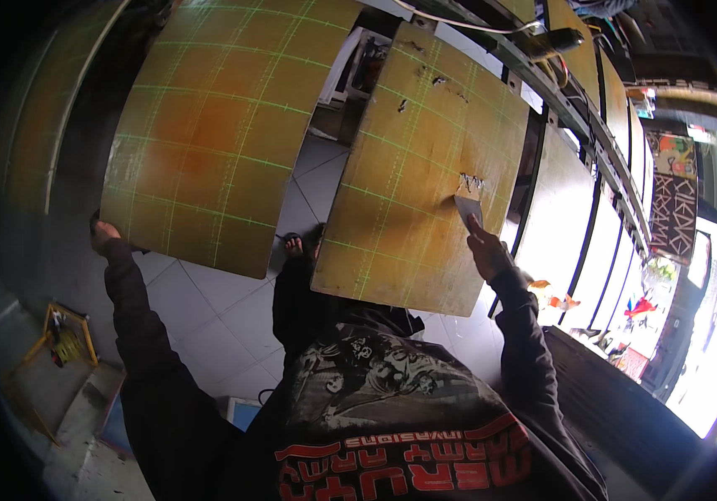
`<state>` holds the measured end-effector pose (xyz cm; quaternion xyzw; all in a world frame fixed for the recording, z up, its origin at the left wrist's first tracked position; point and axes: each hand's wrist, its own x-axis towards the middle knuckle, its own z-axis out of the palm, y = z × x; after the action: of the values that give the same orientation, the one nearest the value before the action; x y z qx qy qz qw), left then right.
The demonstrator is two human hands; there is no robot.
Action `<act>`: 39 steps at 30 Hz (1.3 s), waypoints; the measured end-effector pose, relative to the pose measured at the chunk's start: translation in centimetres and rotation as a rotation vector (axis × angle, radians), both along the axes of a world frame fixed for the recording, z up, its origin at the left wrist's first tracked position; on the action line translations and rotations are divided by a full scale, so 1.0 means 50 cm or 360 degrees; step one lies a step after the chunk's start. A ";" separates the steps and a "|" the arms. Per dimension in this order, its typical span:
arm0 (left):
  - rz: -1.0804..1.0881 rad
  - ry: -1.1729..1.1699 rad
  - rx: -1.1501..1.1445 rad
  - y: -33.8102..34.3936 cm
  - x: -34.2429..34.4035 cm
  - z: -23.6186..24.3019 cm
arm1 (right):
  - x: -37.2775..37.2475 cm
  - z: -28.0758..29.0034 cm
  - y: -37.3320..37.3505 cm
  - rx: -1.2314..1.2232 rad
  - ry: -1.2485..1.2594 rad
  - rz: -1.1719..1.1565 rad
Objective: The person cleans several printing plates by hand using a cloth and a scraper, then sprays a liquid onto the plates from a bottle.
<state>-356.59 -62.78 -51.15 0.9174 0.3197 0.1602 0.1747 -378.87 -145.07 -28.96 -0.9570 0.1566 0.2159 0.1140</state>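
Observation:
My right hand (488, 250) grips a flat scraper (468, 210), its wide blade against a yellowish-brown board (400, 242). At the blade's far edge is a ragged grey-white smear (472, 181). Several small dark and whitish lumps (439, 81) dot the far part of this board. My left hand (108, 237) is closed at the near left corner of a second board (195, 159), around something dark that its fingers mostly hide. Bright green grid lines cross both boards.
A metal rail (592, 125) runs along the right, with more flat boards (560, 192) beyond it. Grey floor tiles (216, 313) show between and below the boards. At the lower left stands a yellow-edged frame (83, 330); a dark ribbed ledge (625, 409) lies lower right.

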 end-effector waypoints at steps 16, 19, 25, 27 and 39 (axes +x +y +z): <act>0.0454 -0.0153 -0.0298 -0.046 0.018 0.023 | 0.177 0.041 -0.102 0.0112 -0.0870 0.0158; 0.0423 -0.0119 -0.0212 -0.048 0.013 0.044 | 0.018 0.076 -0.024 0.0393 -0.0784 0.0029; 0.0381 0.0016 -0.0353 -0.060 0.024 0.049 | -0.234 0.116 0.146 0.0475 -0.0231 -0.0599; 0.0384 -0.0011 -0.0248 -0.022 0.027 0.036 | -0.265 0.118 0.180 0.0484 -0.0165 -0.0683; -0.0060 -0.0018 0.0044 0.150 0.041 -0.029 | -0.211 -0.044 0.060 0.0430 -0.0434 -0.0366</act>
<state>-354.56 -55.29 -52.61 0.9247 0.2990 0.1664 0.1666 -389.40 -142.05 -31.15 -0.9292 0.2175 0.0892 0.2851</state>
